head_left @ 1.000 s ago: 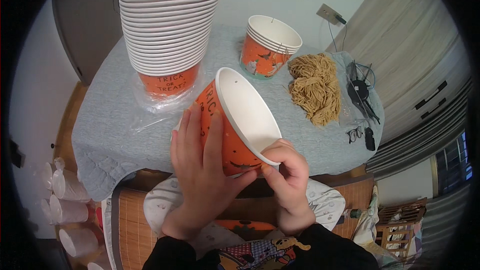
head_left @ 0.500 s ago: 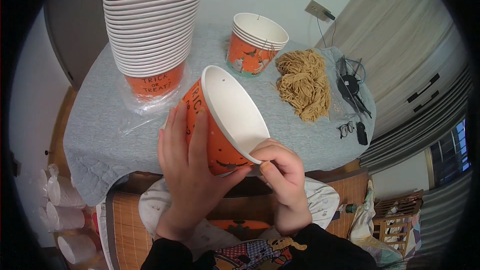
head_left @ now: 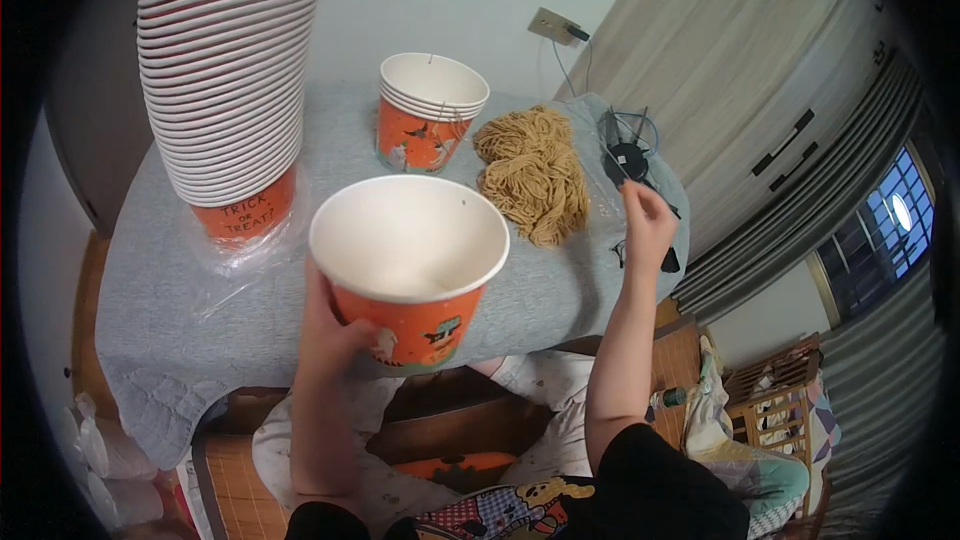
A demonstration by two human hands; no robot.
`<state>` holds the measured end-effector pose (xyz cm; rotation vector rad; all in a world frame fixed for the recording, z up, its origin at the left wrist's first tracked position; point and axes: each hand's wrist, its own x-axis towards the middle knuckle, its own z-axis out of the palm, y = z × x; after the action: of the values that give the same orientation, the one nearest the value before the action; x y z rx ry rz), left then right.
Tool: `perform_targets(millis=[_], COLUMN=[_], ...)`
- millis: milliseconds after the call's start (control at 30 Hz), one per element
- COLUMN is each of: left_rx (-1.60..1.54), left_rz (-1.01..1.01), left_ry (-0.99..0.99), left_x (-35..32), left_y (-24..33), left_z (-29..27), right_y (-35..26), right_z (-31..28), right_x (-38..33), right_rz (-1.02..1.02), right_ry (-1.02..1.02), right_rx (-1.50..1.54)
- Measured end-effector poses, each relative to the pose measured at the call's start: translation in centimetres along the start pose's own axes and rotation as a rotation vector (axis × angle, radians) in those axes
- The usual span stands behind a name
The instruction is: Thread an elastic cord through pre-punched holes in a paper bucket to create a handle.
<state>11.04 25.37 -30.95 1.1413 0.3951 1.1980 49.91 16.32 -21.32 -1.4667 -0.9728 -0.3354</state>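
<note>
My left hand point(head_left: 338, 332) grips an orange paper bucket point(head_left: 405, 325) by its left side, thumb across the printed front. The bucket is nearly upright over the table's near edge, its white inside facing me and a small hole near the far rim. My right hand point(head_left: 648, 225) is raised off to the right, apart from the bucket, fingertips pinched together in front of a black device with antennas point(head_left: 625, 162). What lies in that pinch, if anything, is too small to make out. Between bucket and device lies a bundle of tan cord point(head_left: 535, 180).
A tall leaning stack of nested buckets point(head_left: 225, 90) stands at the left on clear plastic. Farther back is a short stack of similar buckets point(head_left: 418, 135) with cord at the rims. A grey-blue cloth point(head_left: 240, 310) covers the table. A wall socket point(head_left: 550, 24) has cables plugged in.
My right hand has left the bucket's rim and swung up to the right. The left hand has turned the bucket from tilted to nearly upright. The whole view has shifted.
</note>
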Motion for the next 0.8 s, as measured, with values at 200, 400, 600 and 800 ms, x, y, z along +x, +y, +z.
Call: perform_targets(millis=[200,400,600,800], left_rx=[-0.086,-0.218,-0.102,-0.141], left_rz=[0.068,0.131,0.047,0.484], left_ry=[0.006,0.056,0.199,0.227], left_x=[1.6,2.3,2.1,1.5], left_y=[-0.2,0.5,0.0,-1.6], left_z=[-1.3,-0.1,-1.0,0.0], right_y=[8.4,14.7,4.8,-0.4], right_z=[-0.8,-3.0,1.6,6.0], right_x=[7.9,9.0,2.2,-2.9], right_rz=[0.072,-0.077,-0.079,-0.538], right_ry=[-0.138,-0.182,-0.235,-0.397], right_rx=[-0.379,-0.683,-0.355,-0.438])
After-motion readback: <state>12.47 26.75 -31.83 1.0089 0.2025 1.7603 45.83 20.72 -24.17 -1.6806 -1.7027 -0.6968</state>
